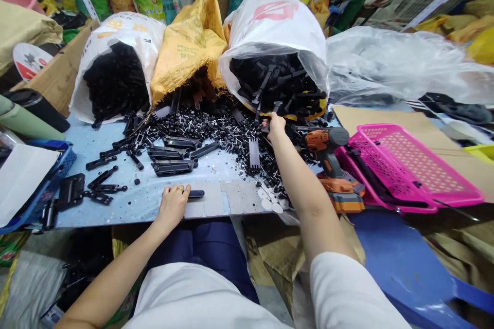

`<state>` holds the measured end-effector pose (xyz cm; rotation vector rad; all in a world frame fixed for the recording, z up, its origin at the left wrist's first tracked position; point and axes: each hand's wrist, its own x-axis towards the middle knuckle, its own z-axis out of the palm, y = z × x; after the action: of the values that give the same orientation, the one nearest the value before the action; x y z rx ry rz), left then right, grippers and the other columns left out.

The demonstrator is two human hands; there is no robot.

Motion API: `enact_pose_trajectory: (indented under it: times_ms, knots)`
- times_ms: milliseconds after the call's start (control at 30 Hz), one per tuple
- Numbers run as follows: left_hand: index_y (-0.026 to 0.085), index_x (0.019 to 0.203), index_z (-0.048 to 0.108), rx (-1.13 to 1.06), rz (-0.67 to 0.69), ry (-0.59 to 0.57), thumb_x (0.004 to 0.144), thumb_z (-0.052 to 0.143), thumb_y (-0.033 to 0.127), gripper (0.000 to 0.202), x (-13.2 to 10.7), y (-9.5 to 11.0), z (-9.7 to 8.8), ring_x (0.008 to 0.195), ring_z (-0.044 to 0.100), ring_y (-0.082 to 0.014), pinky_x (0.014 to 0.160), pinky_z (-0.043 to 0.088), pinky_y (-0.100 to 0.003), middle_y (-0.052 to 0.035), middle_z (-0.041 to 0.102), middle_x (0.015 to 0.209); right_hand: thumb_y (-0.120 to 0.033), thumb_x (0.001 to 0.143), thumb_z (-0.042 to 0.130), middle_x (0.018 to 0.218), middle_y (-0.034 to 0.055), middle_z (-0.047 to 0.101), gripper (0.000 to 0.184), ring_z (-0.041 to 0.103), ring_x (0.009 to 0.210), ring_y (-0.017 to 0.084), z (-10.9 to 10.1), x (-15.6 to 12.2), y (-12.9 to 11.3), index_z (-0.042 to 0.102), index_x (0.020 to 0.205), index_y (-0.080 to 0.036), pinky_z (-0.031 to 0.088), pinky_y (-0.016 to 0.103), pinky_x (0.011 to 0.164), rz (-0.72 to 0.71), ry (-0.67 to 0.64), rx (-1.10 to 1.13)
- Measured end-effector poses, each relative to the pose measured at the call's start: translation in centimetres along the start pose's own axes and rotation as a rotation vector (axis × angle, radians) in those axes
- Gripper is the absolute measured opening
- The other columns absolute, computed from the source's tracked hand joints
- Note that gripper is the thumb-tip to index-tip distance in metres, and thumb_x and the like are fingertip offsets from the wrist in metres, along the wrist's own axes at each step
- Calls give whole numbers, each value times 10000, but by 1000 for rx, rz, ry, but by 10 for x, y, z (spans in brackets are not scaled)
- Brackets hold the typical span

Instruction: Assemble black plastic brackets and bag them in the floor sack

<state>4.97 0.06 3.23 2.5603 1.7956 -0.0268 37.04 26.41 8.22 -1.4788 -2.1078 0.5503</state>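
My left hand (175,203) rests at the table's near edge, fingers closed over a black plastic arm piece (196,194) whose rounded end sticks out to the right. Farther away, my right hand (275,126) is at the mouth of the white sack (278,20), its fingers curled round a dark plastic part (266,128) that is mostly hidden. Black parts fill that sack. Between the hands spreads a heap of small screws and black fittings (216,128). Several assembled black arms (173,165) lie stacked beyond my left hand. A flat grey forked piece (254,153) lies below my right hand.
An orange cordless drill (328,146) stands right of my right forearm, beside a pink basket (417,164). A yellow sack (189,46) and another white sack (116,28) line the back. A blue tray (69,157) is at left, a blue stool (409,262) at lower right.
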Motion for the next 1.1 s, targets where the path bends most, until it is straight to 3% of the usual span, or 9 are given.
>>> enact_pose_trajectory:
  times_ms: [100,133,200,233,333,533,833,1000,1100]
  knots:
    - [147,1255,485,-133,96,-15,904,458,288,379,4,-1,4,975,523,-258,799,387,-373,-127,587,1064,-431,970,258,924,94,619,391,586,688,158,16,-68,-25,492,1179,-198,470,297,583,38,-35,55]
    - [154,1249,486,-182,142,-26,912,445,311,374,6,-2,5,985,519,-250,816,390,-368,-120,582,1074,-458,943,357,929,70,623,352,587,703,148,24,-95,-39,515,1143,-215,466,282,608,-2,-101,64]
    - [164,1222,500,-256,203,-51,931,396,312,343,10,-3,5,985,517,-234,849,387,-361,-106,580,1071,-490,875,498,932,36,633,325,592,760,152,42,-145,-71,559,1073,-240,445,267,655,-239,-447,-21]
    - [168,1215,502,-281,215,-63,937,374,307,336,11,-3,3,990,515,-231,865,383,-363,-102,578,1072,-508,859,516,894,28,637,327,591,756,155,51,-166,-86,576,1037,-240,426,261,655,-321,-547,-93]
    - [186,1230,478,-329,218,-85,937,343,316,348,12,-3,-2,1042,499,-236,903,365,-381,-96,561,1109,-511,902,437,869,51,632,353,595,774,164,79,-205,-117,584,1005,-208,371,249,650,-399,-648,-314]
    - [167,1115,490,-374,227,-54,700,569,664,653,9,0,-9,943,529,-280,837,399,-413,-104,575,1013,-504,941,334,890,61,610,386,567,805,180,95,-216,-131,565,1045,-213,301,268,647,-356,-476,-537]
    - [160,1020,515,-427,235,128,796,555,454,371,-1,-7,8,909,574,-239,784,440,-344,-95,598,971,-402,957,346,860,98,619,310,530,784,191,84,-215,-156,583,1020,-213,278,314,653,-424,-336,-601]
    - [173,975,543,-442,179,83,772,570,518,401,5,1,4,869,579,-234,764,447,-338,-78,596,897,-428,940,388,877,86,621,297,550,805,195,83,-201,-148,588,990,-216,302,303,679,-443,-372,-573]
    - [176,1068,525,-441,196,42,776,565,546,473,6,-5,-4,965,558,-249,841,435,-363,-96,596,1006,-449,931,407,882,73,622,315,561,805,184,90,-201,-131,598,983,-204,325,291,688,-446,-409,-527]
